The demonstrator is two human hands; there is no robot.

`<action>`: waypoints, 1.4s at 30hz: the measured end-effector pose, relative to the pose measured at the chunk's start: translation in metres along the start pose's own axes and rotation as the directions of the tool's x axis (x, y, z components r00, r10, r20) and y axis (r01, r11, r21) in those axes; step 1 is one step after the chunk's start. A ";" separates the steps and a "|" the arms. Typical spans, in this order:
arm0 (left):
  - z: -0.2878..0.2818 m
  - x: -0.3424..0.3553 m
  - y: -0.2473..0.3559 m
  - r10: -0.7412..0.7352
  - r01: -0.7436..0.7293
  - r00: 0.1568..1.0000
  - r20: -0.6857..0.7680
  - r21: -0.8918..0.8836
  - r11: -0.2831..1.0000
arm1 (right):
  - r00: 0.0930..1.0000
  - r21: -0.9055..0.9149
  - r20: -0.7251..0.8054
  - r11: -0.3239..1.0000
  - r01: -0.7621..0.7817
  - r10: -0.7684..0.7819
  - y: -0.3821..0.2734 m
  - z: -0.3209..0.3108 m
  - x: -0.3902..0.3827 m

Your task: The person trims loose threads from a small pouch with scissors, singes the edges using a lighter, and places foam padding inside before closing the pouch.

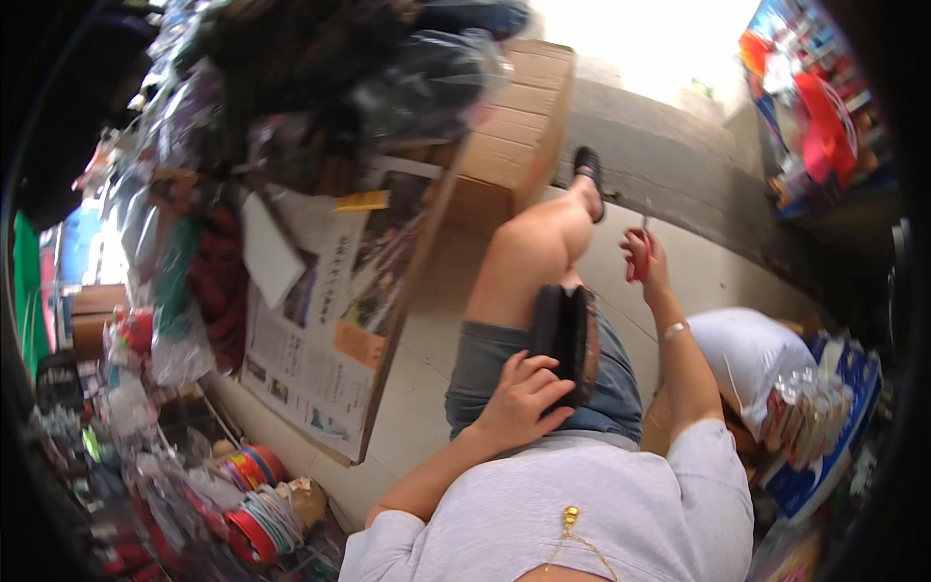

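Note:
On my lap stands a long black wallet-like case (pixel 555 330), its top edge parted and a brownish strip along its right side. My left hand (pixel 529 393) holds its near end, fingers bent over the black cover. Away to the right, past my knee, my right hand (pixel 652 260) is closed round the red handles of a pair of scissors (pixel 635 269). The thin metal blades point forward, away from me, and look slightly blurred. No contact shows between the scissors and the case.
Left of my legs is a low table with newspaper (pixel 301 378) and a pile of bagged goods (pixel 417 87). A cardboard box (pixel 514 116) stands beyond it. Spools of cord (pixel 262 519) lie lower left. At right sit a white sack (pixel 742 364) and blue-and-white packages (pixel 824 456).

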State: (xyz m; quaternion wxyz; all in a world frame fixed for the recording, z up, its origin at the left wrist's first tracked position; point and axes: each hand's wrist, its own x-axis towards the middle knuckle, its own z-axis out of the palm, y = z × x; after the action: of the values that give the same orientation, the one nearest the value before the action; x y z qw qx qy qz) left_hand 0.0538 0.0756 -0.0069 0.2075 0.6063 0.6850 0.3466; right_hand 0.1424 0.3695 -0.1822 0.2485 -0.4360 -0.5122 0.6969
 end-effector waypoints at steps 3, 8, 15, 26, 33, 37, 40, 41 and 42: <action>0.004 0.004 -0.001 0.073 -0.073 0.997 0.031 0.023 0.997 | 0.986 -0.084 0.096 0.986 0.144 -0.136 -0.028 0.012 -0.019; 0.010 -0.010 -0.007 0.089 -0.088 0.995 -0.034 0.023 0.996 | 0.811 -0.429 0.454 0.707 0.562 -0.368 -0.131 0.095 -0.053; 0.018 -0.022 -0.012 0.089 -0.088 0.994 -0.064 0.010 0.996 | 0.317 -0.292 0.926 0.144 0.946 -0.205 -0.226 0.232 -0.130; 0.010 -0.030 -0.021 0.093 -0.095 0.979 -0.181 0.001 0.996 | 0.144 -0.131 0.969 0.076 0.988 -0.201 -0.184 0.388 -0.178; 0.006 -0.029 -0.027 0.106 -0.107 0.987 -0.123 -0.008 0.994 | -0.014 0.001 0.999 0.315 0.949 0.038 -0.181 0.380 -0.158; 0.011 -0.031 -0.032 0.120 -0.122 0.982 -0.144 -0.002 0.993 | 0.217 -0.150 0.909 0.208 0.967 -0.356 -0.196 0.352 -0.143; 0.015 -0.034 -0.032 0.109 -0.111 0.979 -0.172 -0.006 0.994 | 0.287 -0.440 0.781 -0.163 0.883 -0.554 -0.199 0.330 -0.116; 0.016 -0.033 -0.031 0.122 -0.124 0.979 -0.165 -0.004 0.992 | 0.279 -0.433 0.782 -0.163 0.886 -0.558 -0.195 0.323 -0.104; 0.017 -0.032 -0.030 0.136 -0.139 0.979 -0.154 -0.004 0.990 | 0.295 -0.443 0.779 -0.154 0.883 -0.553 -0.192 0.317 -0.095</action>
State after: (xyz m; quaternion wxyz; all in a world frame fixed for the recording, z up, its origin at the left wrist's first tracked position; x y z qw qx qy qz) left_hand 0.0507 0.0473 -0.0441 0.1343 0.6221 0.6528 0.4109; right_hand -0.1029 0.2035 0.0602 0.2512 0.0079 -0.9615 0.1115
